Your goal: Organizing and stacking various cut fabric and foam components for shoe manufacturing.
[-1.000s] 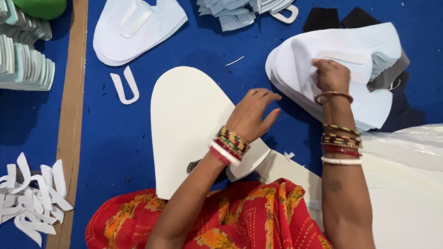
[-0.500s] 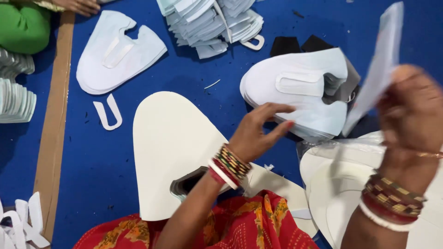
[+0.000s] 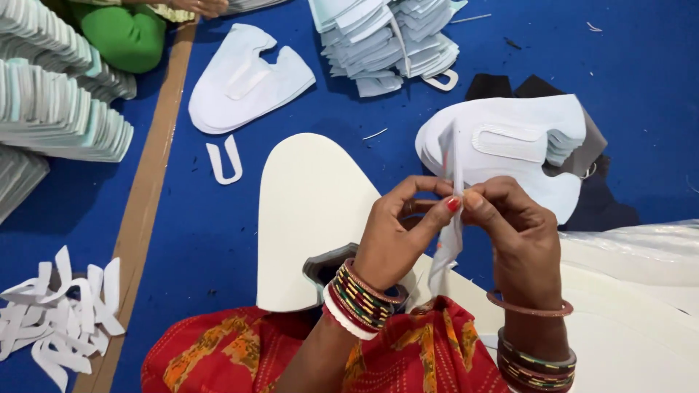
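Note:
Both hands meet in front of me over my lap. My left hand point(image 3: 397, 236) and my right hand point(image 3: 520, 236) pinch the same thin white cut piece point(image 3: 449, 218), held edge-on and upright between the fingertips. Bangles ring both wrists. Just beyond the hands lies a stack of white shoe-upper pieces point(image 3: 510, 149) on dark material. Under my left hand sits a large cream rounded board point(image 3: 309, 204).
A second pile of white uppers point(image 3: 244, 84) and a U-shaped white offcut point(image 3: 224, 161) lie on the blue floor point(image 3: 182, 240). Stacks of pale pieces stand at far centre point(image 3: 393, 40) and left point(image 3: 51, 102). White scraps point(image 3: 62, 320) lie lower left. Another person's green clothing point(image 3: 127, 36) shows top left.
My right hand lifted one white piece off the stack and brought it down to centre. My left hand rose from the board to pinch the same piece.

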